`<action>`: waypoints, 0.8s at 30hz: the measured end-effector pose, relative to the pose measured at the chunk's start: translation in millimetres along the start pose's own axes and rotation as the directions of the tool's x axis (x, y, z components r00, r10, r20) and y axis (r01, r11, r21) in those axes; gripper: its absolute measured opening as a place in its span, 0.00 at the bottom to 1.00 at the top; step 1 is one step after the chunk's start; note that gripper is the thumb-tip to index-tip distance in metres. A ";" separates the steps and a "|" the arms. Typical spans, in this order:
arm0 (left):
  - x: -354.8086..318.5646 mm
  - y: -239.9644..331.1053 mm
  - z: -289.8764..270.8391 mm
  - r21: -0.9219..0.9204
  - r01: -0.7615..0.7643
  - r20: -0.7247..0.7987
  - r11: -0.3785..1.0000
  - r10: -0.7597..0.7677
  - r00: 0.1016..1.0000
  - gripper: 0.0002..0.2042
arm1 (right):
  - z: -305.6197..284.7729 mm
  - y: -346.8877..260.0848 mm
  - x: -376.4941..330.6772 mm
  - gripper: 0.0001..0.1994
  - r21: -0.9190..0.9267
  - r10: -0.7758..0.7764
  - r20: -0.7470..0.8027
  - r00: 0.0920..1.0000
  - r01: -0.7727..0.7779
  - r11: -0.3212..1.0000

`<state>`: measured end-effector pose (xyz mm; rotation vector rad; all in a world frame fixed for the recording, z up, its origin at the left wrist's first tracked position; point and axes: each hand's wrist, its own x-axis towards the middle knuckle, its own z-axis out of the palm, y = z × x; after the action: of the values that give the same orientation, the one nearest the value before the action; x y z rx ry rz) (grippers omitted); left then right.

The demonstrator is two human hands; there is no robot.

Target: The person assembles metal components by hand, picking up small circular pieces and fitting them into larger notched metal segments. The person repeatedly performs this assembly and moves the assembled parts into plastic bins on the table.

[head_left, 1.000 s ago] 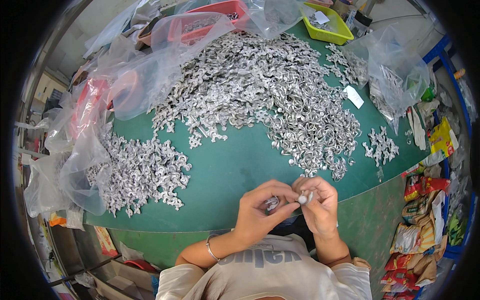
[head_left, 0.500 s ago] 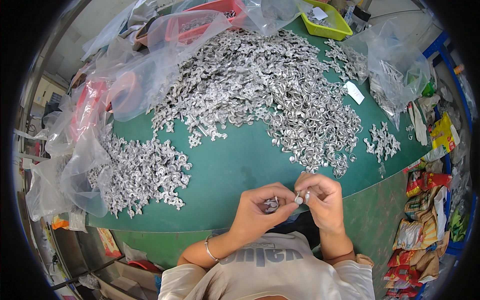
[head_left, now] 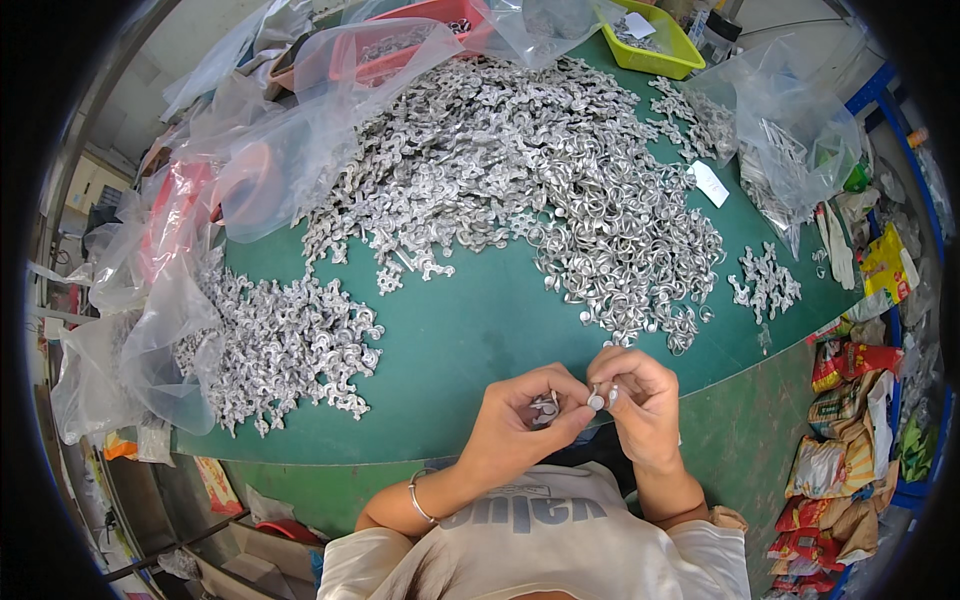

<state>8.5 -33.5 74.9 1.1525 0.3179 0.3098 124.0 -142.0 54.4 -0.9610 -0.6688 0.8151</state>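
Observation:
My left hand (head_left: pixel 528 424) and my right hand (head_left: pixel 642 398) meet just above the near edge of the green table (head_left: pixel 470 330). Both pinch the same small silvery metal part (head_left: pixel 596 400) between their fingertips; a second bit of metal shows inside the left palm. A big heap of silvery metal parts (head_left: pixel 540 180) covers the far middle of the table. A smaller heap (head_left: pixel 285 345) lies at the left, and a little cluster (head_left: pixel 765 280) sits at the right.
Clear plastic bags (head_left: pixel 270 170) pile along the left and back edges, over a red tray (head_left: pixel 420 30). A yellow-green tray (head_left: pixel 655 40) stands at the back right. Another clear bag (head_left: pixel 790 130) lies at the right. Coloured packets (head_left: pixel 850 430) crowd the floor on the right.
Both hands stay at the table's near edge, working the small part between the fingertips; they have shifted only slightly. The heaps have not moved.

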 end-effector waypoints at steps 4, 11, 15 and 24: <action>-0.9 -2.5 -2.3 -0.013 0.021 0.002 1.000 -0.021 1.000 0.04 | 1.8 2.5 -1.3 0.05 0.003 0.002 -0.014 1.000 -0.002 1.000; 0.2 -10.9 -9.4 -0.138 0.180 -0.186 0.974 -0.204 0.961 0.03 | -1.8 5.6 0.8 0.08 -0.545 -0.080 -0.073 0.994 0.027 0.838; 6.3 -26.3 -34.4 -0.111 0.218 -0.275 0.970 -0.240 0.931 0.02 | -33.6 3.0 15.3 0.06 -0.834 -0.294 -0.233 0.927 -0.034 0.551; 21.7 -46.0 -75.2 -0.010 0.246 -0.478 0.969 -0.221 0.850 0.05 | -51.7 21.6 68.7 0.08 -0.996 -0.327 -0.015 0.945 0.015 0.088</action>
<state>1.8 21.0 2.6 1.0629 0.9014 0.3705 195.2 -100.0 22.4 -2.1672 -1.1336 -0.1885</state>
